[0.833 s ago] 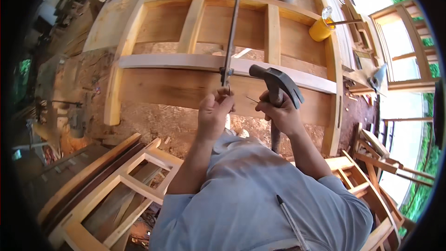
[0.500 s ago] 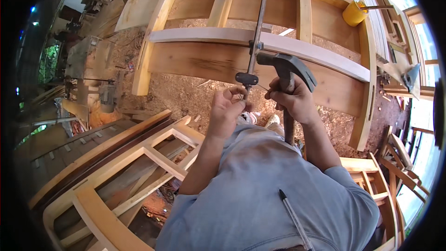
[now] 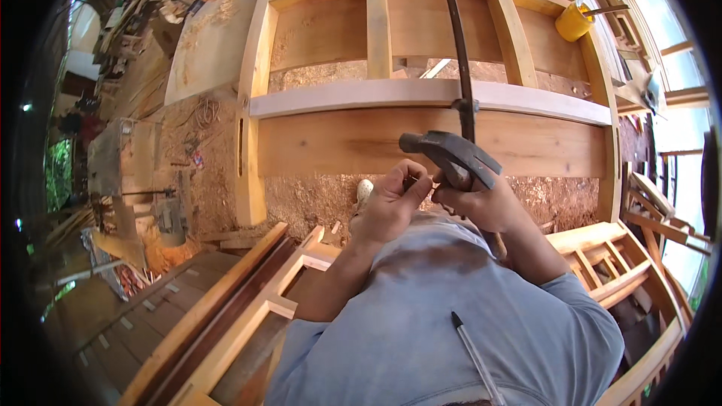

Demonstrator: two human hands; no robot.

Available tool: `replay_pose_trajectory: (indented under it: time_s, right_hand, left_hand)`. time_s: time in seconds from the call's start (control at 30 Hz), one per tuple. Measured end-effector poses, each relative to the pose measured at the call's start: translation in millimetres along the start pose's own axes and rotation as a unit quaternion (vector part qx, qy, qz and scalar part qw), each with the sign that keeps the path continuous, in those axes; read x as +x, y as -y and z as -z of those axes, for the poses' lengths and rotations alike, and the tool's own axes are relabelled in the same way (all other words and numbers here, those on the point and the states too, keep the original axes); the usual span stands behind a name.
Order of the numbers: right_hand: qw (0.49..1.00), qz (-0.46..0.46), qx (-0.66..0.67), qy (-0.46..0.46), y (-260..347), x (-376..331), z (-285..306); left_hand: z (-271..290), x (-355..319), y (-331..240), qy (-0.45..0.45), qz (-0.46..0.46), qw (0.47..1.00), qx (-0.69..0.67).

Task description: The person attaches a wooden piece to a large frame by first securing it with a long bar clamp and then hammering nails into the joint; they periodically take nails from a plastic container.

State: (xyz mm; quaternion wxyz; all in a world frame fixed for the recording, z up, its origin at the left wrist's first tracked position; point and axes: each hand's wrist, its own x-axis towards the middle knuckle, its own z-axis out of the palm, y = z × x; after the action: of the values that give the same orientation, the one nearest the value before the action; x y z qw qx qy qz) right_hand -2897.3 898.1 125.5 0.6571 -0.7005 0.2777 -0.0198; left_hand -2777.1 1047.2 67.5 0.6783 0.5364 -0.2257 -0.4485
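My right hand (image 3: 481, 203) grips a claw hammer (image 3: 450, 156) by its handle, the dark steel head sticking up and to the left. My left hand (image 3: 389, 203) is pinched shut right beside the hammer head, fingertips together on something too small to make out. Both hands hover in front of my chest, just below the lower plank of a large wooden door frame (image 3: 436, 143) lying flat. A long black bar clamp (image 3: 459, 45) runs across the frame, its jaw on the pale crosspiece (image 3: 338, 96).
A yellow cup (image 3: 573, 22) stands on the frame's right rail. Sawdust (image 3: 308, 199) covers the floor. Smaller wooden frames (image 3: 256, 308) lie at lower left and frames (image 3: 609, 267) at lower right. A pen (image 3: 474, 357) sits in my shirt. Machinery (image 3: 154, 203) stands left.
My view has shifted so the frame sits more to the centre. The hands have come closer together and nearer my chest, the hammer still in my right hand.
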Motion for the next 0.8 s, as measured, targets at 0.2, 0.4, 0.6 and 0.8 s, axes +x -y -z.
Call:
replay_pose_trajectory:
  time_s: [0.2,0.4,0.6,0.8]
  right_hand:
    - [0.991,-0.077,0.044,-0.105,7,25,-49]
    - [0.945,-0.126,0.195,-0.229,2,14,-40]
    - [0.93,-0.006,0.276,-0.242,19,42,13]
    - [0.934,-0.037,0.286,-0.21,4,95,36]
  left_hand:
    - [98,42,-11,0.05,0.144,0.968,-0.199]
    - [154,101,-26,-0.128,0.218,0.932,-0.261]
    - [184,179,-48,-0.055,0.196,0.979,0.01]
    - [143,260,-52,-0.1,0.128,0.876,0.455]
